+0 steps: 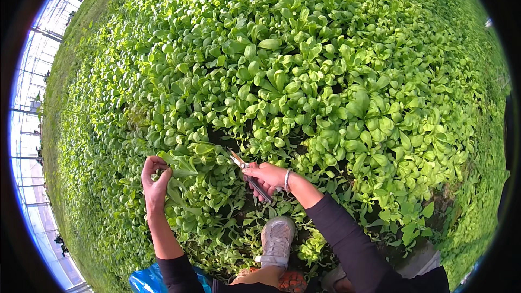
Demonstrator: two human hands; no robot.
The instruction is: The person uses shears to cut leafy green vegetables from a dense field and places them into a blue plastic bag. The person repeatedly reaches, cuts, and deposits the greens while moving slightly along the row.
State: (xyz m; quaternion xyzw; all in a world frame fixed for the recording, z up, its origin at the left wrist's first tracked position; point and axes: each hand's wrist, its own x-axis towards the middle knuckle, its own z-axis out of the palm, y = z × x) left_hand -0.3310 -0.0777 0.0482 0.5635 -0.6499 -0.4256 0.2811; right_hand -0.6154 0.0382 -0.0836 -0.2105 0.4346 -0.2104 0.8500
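Note:
Between the thumb and fingertips of my left hand (154, 189), a leafy green plant (184, 165) is pinched by its leaf edges. It leans to the right over the bed, and its base is hard to make out among other leaves. My right hand (266, 177) grips a pair of pruning shears (239, 161), palm partly turned up and a bracelet (287, 180) at the wrist. The blades point up and left, a short way to the right of the pinched plant. One handle shows below my fingers; the blade tips are against dark soil and leaves.
Dense leafy greens (276, 77) spread ahead and to both sides. My shoe (278, 238) stands among low, thinner plants. A blue plastic bag (148, 280) lies at the lower left, and an orange-red item (292, 281) is behind my foot. Greenhouse framing (30, 112) runs along the left.

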